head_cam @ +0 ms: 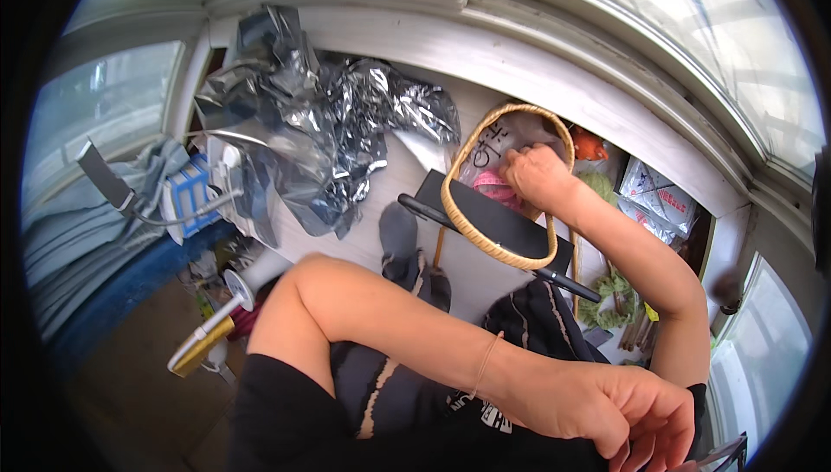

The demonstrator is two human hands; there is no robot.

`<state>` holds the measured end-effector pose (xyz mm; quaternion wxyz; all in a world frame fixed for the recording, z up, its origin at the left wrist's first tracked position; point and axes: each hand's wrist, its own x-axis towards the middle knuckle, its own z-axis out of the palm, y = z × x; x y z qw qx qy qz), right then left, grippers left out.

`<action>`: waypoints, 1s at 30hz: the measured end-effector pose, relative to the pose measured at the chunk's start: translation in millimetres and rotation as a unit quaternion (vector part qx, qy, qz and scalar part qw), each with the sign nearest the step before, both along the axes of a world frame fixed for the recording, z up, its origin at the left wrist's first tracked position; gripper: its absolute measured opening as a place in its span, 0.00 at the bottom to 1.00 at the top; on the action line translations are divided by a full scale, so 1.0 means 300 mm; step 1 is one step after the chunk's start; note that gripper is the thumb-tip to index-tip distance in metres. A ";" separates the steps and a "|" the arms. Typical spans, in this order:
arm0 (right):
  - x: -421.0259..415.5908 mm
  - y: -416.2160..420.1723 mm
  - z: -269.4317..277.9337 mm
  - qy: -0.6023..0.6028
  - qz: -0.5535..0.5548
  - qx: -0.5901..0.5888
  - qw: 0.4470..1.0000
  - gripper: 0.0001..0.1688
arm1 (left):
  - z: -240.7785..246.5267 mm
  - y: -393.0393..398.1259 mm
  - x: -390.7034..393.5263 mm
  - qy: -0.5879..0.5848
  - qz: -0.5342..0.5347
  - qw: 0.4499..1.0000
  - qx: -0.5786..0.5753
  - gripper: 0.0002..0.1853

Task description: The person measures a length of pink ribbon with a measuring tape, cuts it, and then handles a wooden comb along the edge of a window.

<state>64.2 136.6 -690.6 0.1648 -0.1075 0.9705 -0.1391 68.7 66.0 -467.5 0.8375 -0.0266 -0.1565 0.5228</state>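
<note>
My right hand point(537, 177) reaches through a woven wicker loop point(454, 203). Its bent fingers are closed at a clear plastic bag point(496, 141) bearing dark writing; the fingertips are partly hidden. A pink tape measure point(492, 186) lies just below them. Under the loop is a flat black case point(480, 209), with a black pen point(568, 285) at its lower right and another dark pen-like thing point(425, 209) at its left. My left hand point(610, 404) is at the bottom right, its fingers curled and their tips hidden. Whether it holds anything cannot be told.
Crumpled silvery film point(350, 128) covers the upper left of the white surface. A blue and white box point(191, 193), a jointed stand point(188, 217) and a white spool-like holder point(240, 290) are at left. Green yarn point(610, 300) and clear packets point(656, 196) lie at right, beneath window frames.
</note>
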 end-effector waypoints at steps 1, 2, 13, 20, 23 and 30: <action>0.008 0.019 0.010 -0.028 0.007 -0.005 1.000 0.06 | 0.004 0.003 -0.010 -0.013 -0.020 1.000 -0.015 0.22; 0.017 0.039 0.022 -0.056 0.015 -0.010 0.998 0.05 | 0.007 0.008 -0.018 -0.035 -0.019 0.999 -0.020 0.21; 0.054 0.055 0.097 -0.019 -0.087 0.003 0.996 0.04 | 0.028 -0.016 -0.165 -0.296 -0.084 0.952 0.010 0.14; 0.016 0.045 0.079 -0.086 -0.040 0.106 0.990 0.05 | -0.010 -0.048 -0.196 -0.147 -0.010 0.986 0.081 0.08; -0.036 0.070 0.115 -0.077 0.021 0.111 0.991 0.05 | -0.010 -0.066 -0.244 0.016 0.014 0.996 0.087 0.09; -0.064 0.090 0.289 -0.049 -0.007 0.024 0.998 0.07 | -0.065 0.017 -0.252 0.368 0.251 0.893 0.055 0.13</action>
